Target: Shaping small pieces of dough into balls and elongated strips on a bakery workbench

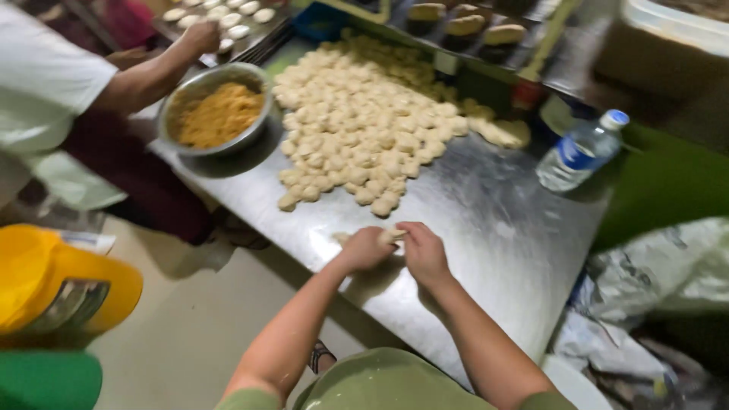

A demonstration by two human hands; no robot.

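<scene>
I have both hands meeting near the front edge of the steel table (501, 228). My left hand (366, 248) and right hand (424, 254) pinch one small dough piece (393, 235) between their fingertips; it lies crosswise between them, equally near both. The dough pile (364, 121) sits beyond, toward the far edge.

Cream dough pieces (363, 125), orange-brown filling (219, 114), yellow tub (53, 281)
</scene>
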